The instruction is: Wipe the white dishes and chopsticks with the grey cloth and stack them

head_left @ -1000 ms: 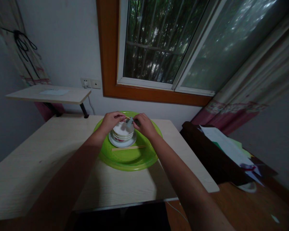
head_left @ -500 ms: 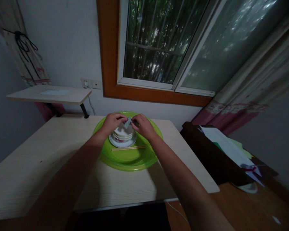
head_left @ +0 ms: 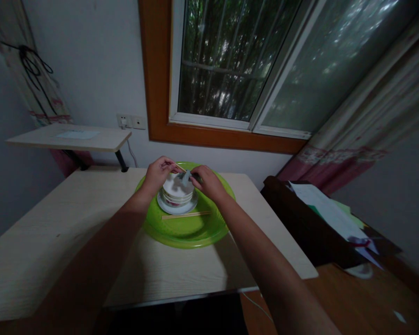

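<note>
A stack of white bowls (head_left: 177, 194) sits on a white saucer (head_left: 167, 206) inside a large green plastic basin (head_left: 188, 230) on the wooden table (head_left: 56, 232). Above the bowls my left hand (head_left: 157, 173) is closed in a pinch on a thin stick, apparently a chopstick (head_left: 180, 168). My right hand (head_left: 206, 182) is closed on a small grey-blue cloth or wrapper (head_left: 185, 178) that meets the stick's end. A pair of wooden chopsticks (head_left: 186, 215) lies flat in the basin in front of the saucer.
A small side shelf (head_left: 70, 137) with a paper stands at the back left. A dark cabinet (head_left: 300, 223) with papers (head_left: 328, 211) sits to the right of the table. A window (head_left: 230, 65) and a curtain (head_left: 366, 125) are behind.
My left hand has lifted slightly and drawn left, so the stick now shows between the hands. The right hand stays on the cloth above the bowls.
</note>
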